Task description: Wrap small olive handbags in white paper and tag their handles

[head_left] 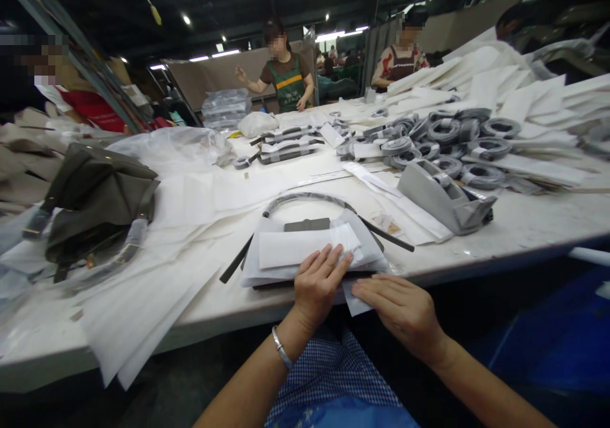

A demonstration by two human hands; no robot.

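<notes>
At the table's front edge lies a dark handbag (305,225), mostly hidden under white wrapping, its handle (309,197) arching behind it. A folded strip of white wrapping sheet (286,249) rests on top of the bag. My left hand (318,285) lies on that strip with its fingers stretched out flat. To its right, my right hand (405,310) pinches a loose flap of white sheet (355,301) between thumb and fingers, just off the table edge. Dark straps (385,234) stick out at both sides of the bag.
A dark olive handbag (95,199) stands at the left beside long white sheets (143,301). At the right are a grey bag piece (436,196) and a heap of wrapped coiled straps (443,133). White sheets (500,79) pile up behind. A co-worker (288,79) stands across the table.
</notes>
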